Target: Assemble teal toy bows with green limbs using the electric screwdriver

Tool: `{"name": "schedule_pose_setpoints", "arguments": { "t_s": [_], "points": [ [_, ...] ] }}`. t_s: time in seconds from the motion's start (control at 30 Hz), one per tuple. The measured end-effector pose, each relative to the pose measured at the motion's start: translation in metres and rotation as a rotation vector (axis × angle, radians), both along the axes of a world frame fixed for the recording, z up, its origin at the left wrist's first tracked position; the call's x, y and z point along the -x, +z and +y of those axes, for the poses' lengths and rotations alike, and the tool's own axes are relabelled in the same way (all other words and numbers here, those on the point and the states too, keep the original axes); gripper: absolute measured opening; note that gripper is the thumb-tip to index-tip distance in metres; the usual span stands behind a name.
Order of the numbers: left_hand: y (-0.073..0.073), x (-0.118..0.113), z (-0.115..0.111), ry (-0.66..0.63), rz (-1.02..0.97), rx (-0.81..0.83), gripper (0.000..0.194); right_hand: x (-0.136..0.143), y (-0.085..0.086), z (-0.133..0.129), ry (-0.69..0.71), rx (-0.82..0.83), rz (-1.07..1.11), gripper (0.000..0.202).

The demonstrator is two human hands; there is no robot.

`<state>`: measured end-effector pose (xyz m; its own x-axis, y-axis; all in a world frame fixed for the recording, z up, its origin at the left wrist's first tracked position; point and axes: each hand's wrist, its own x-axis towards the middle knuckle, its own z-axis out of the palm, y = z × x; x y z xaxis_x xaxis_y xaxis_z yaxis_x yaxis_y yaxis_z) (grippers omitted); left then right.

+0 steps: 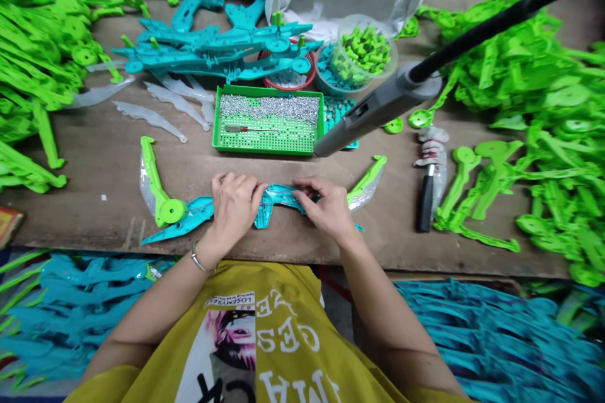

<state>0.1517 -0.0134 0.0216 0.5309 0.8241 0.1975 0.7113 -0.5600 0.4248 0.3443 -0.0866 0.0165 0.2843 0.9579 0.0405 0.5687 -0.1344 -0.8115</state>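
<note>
Two hands work on one long blue plastic piece [280, 194] lying across the worktop [293, 245] near its front edge: the left hand [236, 201] bends over the piece, its thumb touching it left of the middle, while the right hand [326, 204] pinches at it right of the middle; whether the right fingertips grasp something small, I cannot tell. A green arm [158, 189] with a round end sits on the piece's left part, and another green arm [368, 181] rises beyond the right hand. Behind the hands stands a green tray [269, 145] of silvery screws, a screwdriver [246, 130] lying inside. A grey electric driver [373, 110] hangs at its right corner. Farther right lies a black-handled hammer [426, 198], near a heap of green parts [562, 138].
</note>
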Motion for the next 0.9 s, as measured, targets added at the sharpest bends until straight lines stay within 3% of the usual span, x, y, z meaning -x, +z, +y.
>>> {"name": "schedule_pose_setpoints", "arguments": {
  "t_s": [0.13, 0.37, 0.77, 0.9],
  "points": [
    [0.000, 0.001, 0.000, 0.013, 0.048, -0.041, 0.022, -0.003, 0.002, -0.007, 0.015, -0.125, -0.143, 0.019],
    [-0.001, 0.000, 0.001, 0.007, 0.064, -0.049, 0.021, 0.001, -0.004, -0.025, 0.215, -0.254, -0.470, 0.025],
    [-0.001, 0.001, 0.006, 0.017, -0.004, 0.057, 0.020, 0.005, -0.018, -0.029, 0.231, -0.244, -0.591, 0.032],
    [0.003, 0.003, 0.008, 0.016, -0.127, 0.211, 0.017, 0.004, -0.016, -0.029, 0.234, -0.238, -0.567, 0.030]
  ]
}}
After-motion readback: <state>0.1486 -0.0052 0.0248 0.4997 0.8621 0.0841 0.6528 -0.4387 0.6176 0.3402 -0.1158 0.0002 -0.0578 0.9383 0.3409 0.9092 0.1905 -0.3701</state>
